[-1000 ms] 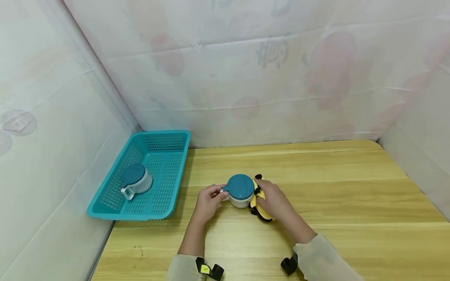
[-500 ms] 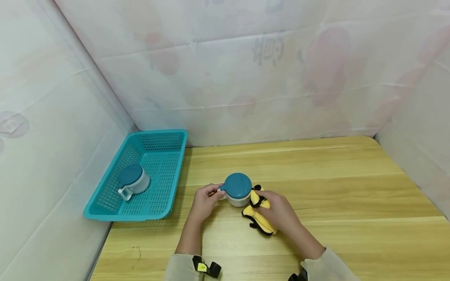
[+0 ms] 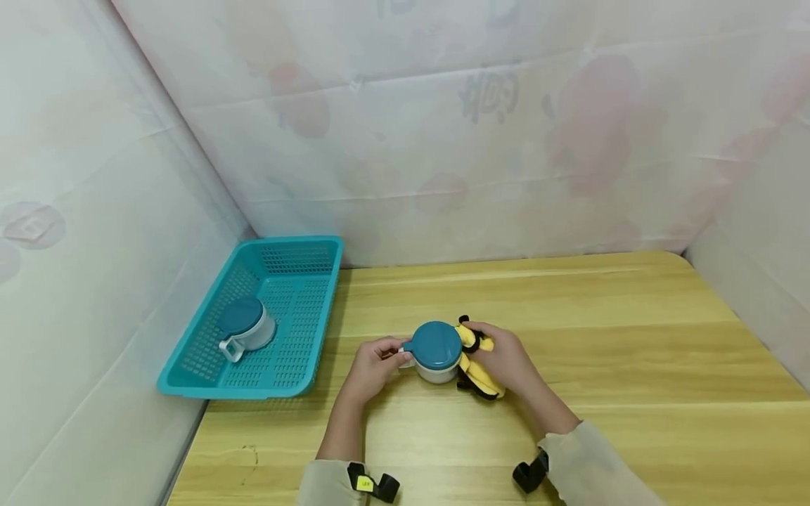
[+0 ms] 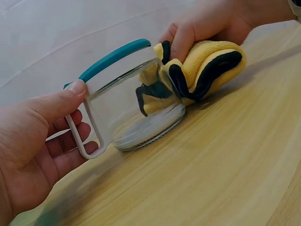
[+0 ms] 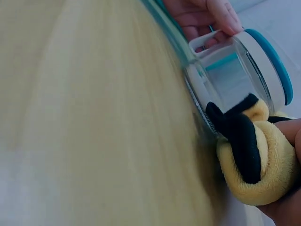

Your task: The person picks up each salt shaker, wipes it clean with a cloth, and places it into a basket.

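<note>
A clear glass jar (image 4: pixel 113 113) with a teal lid and a white handle stands on the wooden table. My left hand (image 3: pixel 371 369) grips its handle, thumb on top near the lid's tab and fingers through the loop. On the jar's other side, my right hand (image 3: pixel 503 356) holds a bunched yellow cloth (image 4: pixel 211 66) with black edging. The cloth touches the glass wall, as the right wrist view also shows. Part of the right hand is cut off there.
To the left, a teal plastic basket (image 3: pixel 323 309) stands at the table's edge. A second lidded jar (image 3: pixel 258 334) lies tilted inside it. The wooden table (image 3: pixel 601 330) extends to the right, with fabric-covered walls behind and at both sides.
The right hand drew the cloth down along the jar's right side toward me, then brought it back up. The left hand has stayed on the handle. The head view shifted slightly.
</note>
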Tool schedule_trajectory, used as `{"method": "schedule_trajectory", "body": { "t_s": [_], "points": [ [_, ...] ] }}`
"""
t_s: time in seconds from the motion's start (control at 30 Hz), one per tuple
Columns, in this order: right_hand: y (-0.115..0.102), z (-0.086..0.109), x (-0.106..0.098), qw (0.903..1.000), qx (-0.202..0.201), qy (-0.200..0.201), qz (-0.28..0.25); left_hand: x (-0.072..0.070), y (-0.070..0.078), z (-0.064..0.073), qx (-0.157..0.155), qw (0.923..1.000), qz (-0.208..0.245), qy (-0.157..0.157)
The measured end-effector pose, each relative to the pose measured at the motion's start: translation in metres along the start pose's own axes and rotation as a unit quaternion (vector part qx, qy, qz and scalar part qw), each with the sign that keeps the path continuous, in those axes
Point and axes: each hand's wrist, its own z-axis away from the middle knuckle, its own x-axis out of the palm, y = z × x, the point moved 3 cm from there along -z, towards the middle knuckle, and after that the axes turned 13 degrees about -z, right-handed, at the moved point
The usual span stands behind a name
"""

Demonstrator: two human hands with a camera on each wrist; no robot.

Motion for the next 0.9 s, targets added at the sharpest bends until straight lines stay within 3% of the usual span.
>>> {"method": "schedule_trajectory", "body": {
  "t_s": [0.3, 0.43, 0.63, 0.9],
  "points": [
    [-0.014, -0.017, -0.007, 0.9991, -0.004, 0.011, -0.041, 0.002, -0.003, -0.001, 0.004, 0.9999, -0.003, -0.011],
    [-0.021, -0.022, -0.009, 0.9989, -0.028, 0.001, -0.037, 0.001, -0.003, -0.001, -0.001, 0.9999, 0.0, -0.012],
    [-0.026, -0.028, -0.006, 0.9953, -0.069, -0.067, 0.011, 0.003, -0.003, -0.002, 0.003, 0.9997, 0.004, -0.023],
    [-0.015, -0.035, 0.001, 0.9892, -0.025, -0.144, 0.016, 0.002, -0.001, -0.001, 0.023, 0.9996, 0.001, -0.017]
  ]
}}
